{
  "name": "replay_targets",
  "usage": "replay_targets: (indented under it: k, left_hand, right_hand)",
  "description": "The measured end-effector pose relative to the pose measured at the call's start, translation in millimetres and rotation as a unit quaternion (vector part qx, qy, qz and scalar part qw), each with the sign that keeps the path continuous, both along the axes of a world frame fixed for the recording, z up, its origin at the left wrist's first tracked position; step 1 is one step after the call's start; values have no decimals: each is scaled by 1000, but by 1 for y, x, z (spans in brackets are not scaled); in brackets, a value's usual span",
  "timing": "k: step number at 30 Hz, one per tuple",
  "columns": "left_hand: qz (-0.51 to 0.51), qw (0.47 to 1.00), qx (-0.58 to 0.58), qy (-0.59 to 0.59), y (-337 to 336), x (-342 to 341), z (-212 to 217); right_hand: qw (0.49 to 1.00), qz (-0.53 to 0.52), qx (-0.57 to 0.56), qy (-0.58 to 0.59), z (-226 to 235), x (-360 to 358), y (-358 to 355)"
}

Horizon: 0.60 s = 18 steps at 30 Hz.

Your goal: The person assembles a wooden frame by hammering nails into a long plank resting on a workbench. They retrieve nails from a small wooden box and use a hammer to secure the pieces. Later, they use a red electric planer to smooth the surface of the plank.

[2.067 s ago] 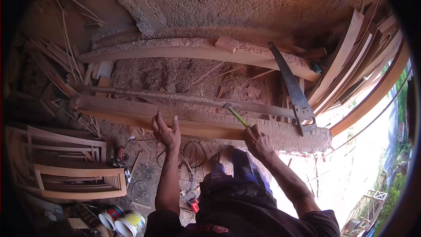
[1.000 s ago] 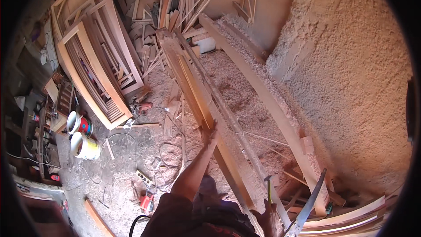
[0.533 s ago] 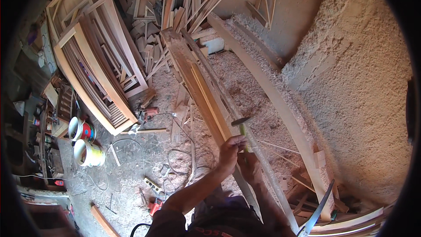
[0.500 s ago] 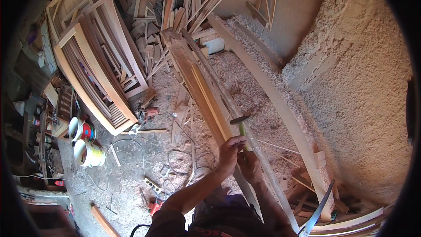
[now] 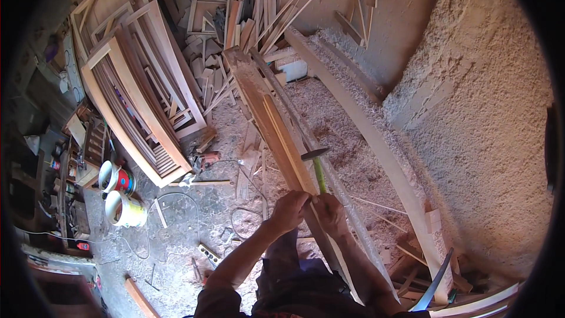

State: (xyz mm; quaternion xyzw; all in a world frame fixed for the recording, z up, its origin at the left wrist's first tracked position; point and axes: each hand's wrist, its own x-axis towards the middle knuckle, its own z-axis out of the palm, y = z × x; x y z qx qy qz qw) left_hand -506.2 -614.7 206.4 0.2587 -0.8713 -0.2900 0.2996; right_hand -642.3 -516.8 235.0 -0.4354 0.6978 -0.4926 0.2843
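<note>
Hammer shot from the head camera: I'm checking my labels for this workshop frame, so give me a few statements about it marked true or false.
1. The right hand grips a green-handled hammer. True.
2. The left hand rests on the floor. False: it is on the long wooden plank.
3. Two paint cans stand at the left. True.
4. The hammer head points at the person's body. False: it is at the far end, away from the body.
5. A handsaw lies at lower right. True.
</note>
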Motion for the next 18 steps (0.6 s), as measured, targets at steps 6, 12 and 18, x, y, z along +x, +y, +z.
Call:
replay_targets:
  k: [6, 12, 18]
  left_hand:
    - [114, 966, 168, 163, -172, -23, -48]
    - [125, 944, 197, 235, -288, -56, -79]
    - [114, 973, 50, 194, -316, -61, -121]
  right_hand:
    - [999, -20, -33, -29, -56, -8, -20]
    - [997, -22, -38, -64, -95, -11, -19]
    - [996, -32, -7, -89, -103, -10, -21]
